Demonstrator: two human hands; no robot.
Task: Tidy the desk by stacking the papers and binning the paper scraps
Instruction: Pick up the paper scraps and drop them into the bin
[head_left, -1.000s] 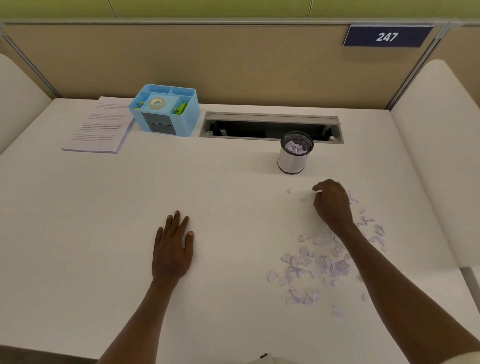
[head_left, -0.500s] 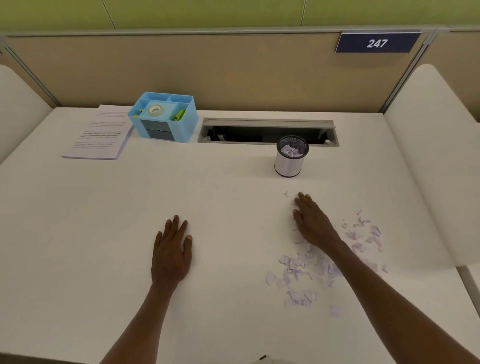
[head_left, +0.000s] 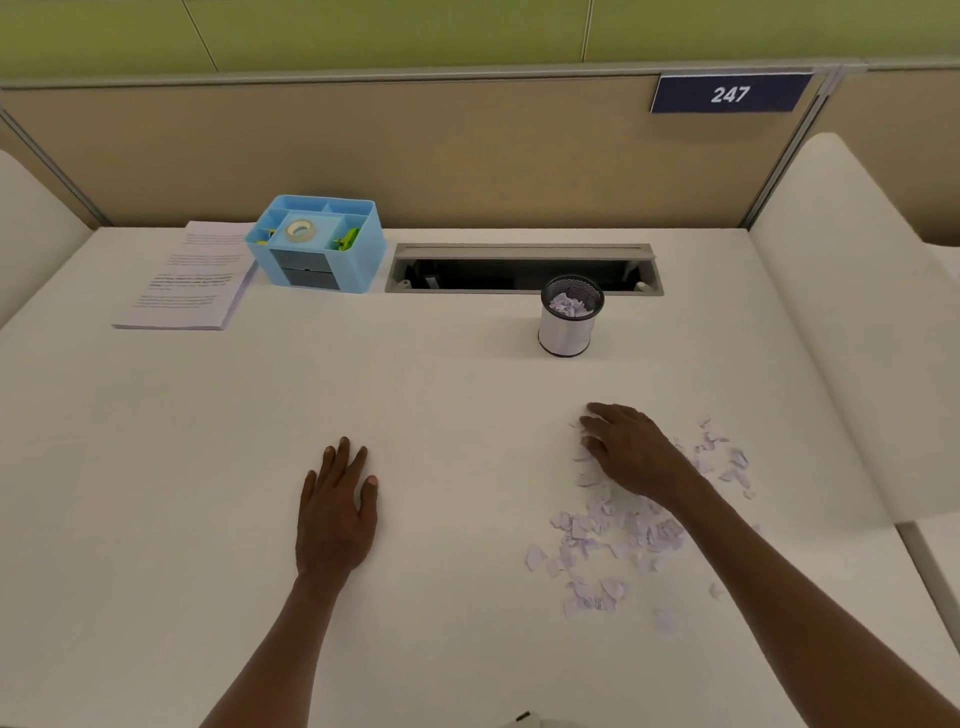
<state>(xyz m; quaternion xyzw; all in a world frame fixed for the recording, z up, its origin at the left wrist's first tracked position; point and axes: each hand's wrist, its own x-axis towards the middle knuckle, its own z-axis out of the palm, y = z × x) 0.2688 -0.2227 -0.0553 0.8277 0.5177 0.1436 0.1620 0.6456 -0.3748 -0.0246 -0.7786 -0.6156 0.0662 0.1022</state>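
**Scraps under my right hand, stack at the far left**

The paper scraps (head_left: 613, 540) lie scattered on the right of the desk (head_left: 441, 395). My right hand (head_left: 631, 452) rests flat on their far edge, fingers straight, gripping nothing. Beyond it stands the mesh bin (head_left: 570, 317), already holding scraps, with bare desk between. My left hand (head_left: 335, 512) lies flat and relaxed near the middle. The papers (head_left: 189, 278) sit stacked at the far left, touching the blue organiser (head_left: 319, 244). A cable tray (head_left: 519, 270) opens behind the bin.
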